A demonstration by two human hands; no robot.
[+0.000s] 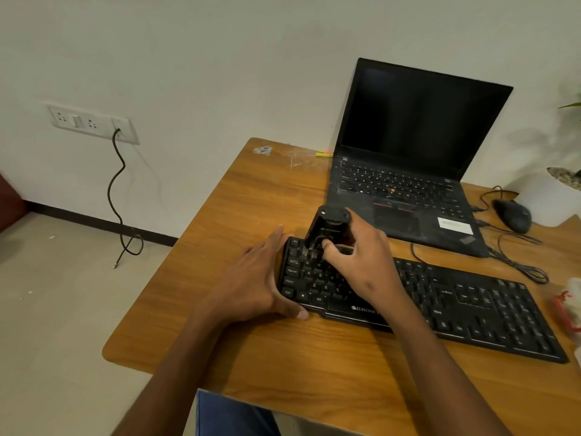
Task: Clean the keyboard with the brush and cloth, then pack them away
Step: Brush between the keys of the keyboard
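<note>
Head view, angled down at a wooden table (314, 366). Black keyboard (471, 309) lying slantwise across it, "ZEBRONICS" printed white on the near edge, last letters covered by the right forearm; key legends Tab, Caps Lock, Shift, Ctrl, Alt readable at the left end. Left hand (257, 284) flat against that left end, fingers straight, thumb along the near edge. Right hand (361, 262) curled around a black brush tool (327, 229), its lower end down on the upper-left keys; small white logo on its body, too blurred to read. Behind, open black laptop (408, 158), screen dark, white sticker on the palm rest illegible. Black mouse (512, 215) to its right. White pot (553, 196) and a red-and-white object (569, 306) cut off at the right border. Cloth not identifiable.
</note>
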